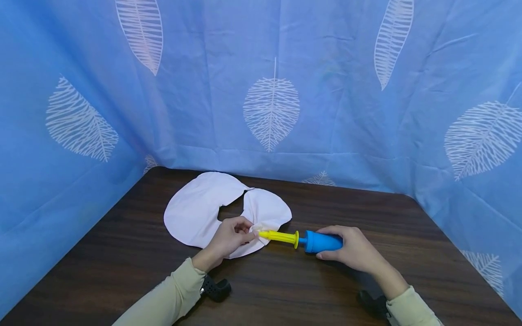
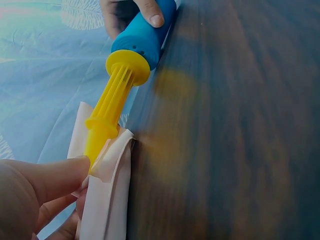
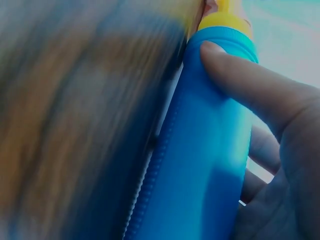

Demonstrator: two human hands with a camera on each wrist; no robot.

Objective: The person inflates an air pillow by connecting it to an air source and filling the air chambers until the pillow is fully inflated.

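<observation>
A flat, pale pink U-shaped neck pillow [image 1: 195,208] lies on the table. My left hand [image 1: 227,237] pinches its near right part, where the tip of a yellow nozzle [image 1: 279,236] meets the fabric. In the left wrist view the thumb presses against the nozzle tip beside a raised fold; whether the tip sits inside a valve is hidden. The nozzle belongs to a blue hand pump [image 1: 320,242], lying on its side along the tabletop. Around the pump's blue body my right hand [image 1: 356,251] is wrapped, its thumb along the barrel [image 3: 200,140] in the right wrist view.
The dark wooden table [image 1: 293,290] spreads around both hands. Blue curtains [image 1: 326,90] with white leaf prints rise behind it and at both sides. A black wrist strap [image 1: 217,290] sits at the left cuff, and another dark device [image 1: 372,305] at the right.
</observation>
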